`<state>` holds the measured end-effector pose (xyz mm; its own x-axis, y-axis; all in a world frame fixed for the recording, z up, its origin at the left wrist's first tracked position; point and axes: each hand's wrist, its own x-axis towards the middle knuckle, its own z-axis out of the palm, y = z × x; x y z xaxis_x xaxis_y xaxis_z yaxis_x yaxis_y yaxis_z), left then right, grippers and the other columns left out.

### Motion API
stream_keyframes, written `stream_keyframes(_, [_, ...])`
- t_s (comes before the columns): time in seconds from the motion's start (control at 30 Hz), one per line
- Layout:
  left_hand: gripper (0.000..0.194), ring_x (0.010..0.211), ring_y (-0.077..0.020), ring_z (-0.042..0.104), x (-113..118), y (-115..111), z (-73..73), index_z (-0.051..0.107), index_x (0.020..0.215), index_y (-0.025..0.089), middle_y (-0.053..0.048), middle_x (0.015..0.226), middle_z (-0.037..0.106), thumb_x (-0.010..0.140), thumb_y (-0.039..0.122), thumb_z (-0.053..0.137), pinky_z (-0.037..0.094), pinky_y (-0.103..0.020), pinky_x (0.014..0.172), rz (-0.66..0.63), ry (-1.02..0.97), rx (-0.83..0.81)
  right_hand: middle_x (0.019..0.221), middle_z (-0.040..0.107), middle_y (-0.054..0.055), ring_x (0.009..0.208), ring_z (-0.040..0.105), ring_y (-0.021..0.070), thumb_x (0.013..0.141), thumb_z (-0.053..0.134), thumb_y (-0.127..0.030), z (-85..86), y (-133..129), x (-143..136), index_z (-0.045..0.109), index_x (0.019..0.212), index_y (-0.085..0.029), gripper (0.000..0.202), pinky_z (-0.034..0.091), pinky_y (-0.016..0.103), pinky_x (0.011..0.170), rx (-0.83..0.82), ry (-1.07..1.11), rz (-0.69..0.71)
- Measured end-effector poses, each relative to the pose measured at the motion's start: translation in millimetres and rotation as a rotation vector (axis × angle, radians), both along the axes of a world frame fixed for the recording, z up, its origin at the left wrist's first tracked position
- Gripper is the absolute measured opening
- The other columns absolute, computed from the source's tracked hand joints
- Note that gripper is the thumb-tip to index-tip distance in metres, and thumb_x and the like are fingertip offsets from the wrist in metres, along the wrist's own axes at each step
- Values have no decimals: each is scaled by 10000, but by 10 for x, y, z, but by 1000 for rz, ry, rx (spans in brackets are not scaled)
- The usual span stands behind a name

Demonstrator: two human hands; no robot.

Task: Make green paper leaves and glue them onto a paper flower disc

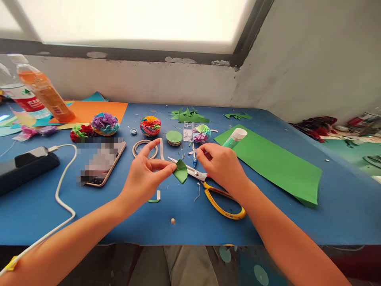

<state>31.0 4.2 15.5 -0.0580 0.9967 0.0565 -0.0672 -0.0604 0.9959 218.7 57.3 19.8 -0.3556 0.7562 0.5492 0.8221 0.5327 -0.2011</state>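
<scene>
My left hand [149, 167] pinches a small folded piece of green paper [180, 172] between thumb and finger. A narrow white strip [161, 149] hangs from its raised index fingertip. My right hand [218, 161] is closed in a pinch; a small whitish bit shows at its fingertips, too small to name. Just below those fingertips is a small blue-tipped object [195, 162]. Scissors [224, 212] with yellow handles lie under and beside my right hand, blades pointing toward the green paper. A roll of tape [139, 151] rests behind my left hand, partly hidden by it.
A large green sheet [276, 167] lies at right with a glue stick [235, 137] on it. Green round discs [174, 137], paper scraps [190, 116] and colourful paper balls [150, 126] stand behind. At left are a phone [104, 165], a white cable [64, 178] and bottles [44, 91].
</scene>
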Motion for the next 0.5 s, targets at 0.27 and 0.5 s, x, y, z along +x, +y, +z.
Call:
stream_keyframes(0.27, [763,850,-199,671,0,-15,-76,349,1342,197,-26,800,725,688,287,730,489,-290,808,66,111,98,908,653,59,682,614,144,815,532,-241,23,-70,-36,579,1038,-155,244,460,243,579,-252,297,98])
stream_keyframes(0.5, [646,818,-173,672,-18,22,-172,442,1284,223,-88,1197,608,702,282,714,465,-320,890,169,222,224,799,685,3,749,608,151,829,557,-341,81,-320,-156,671,819,-187,192,455,239,672,-612,419,326])
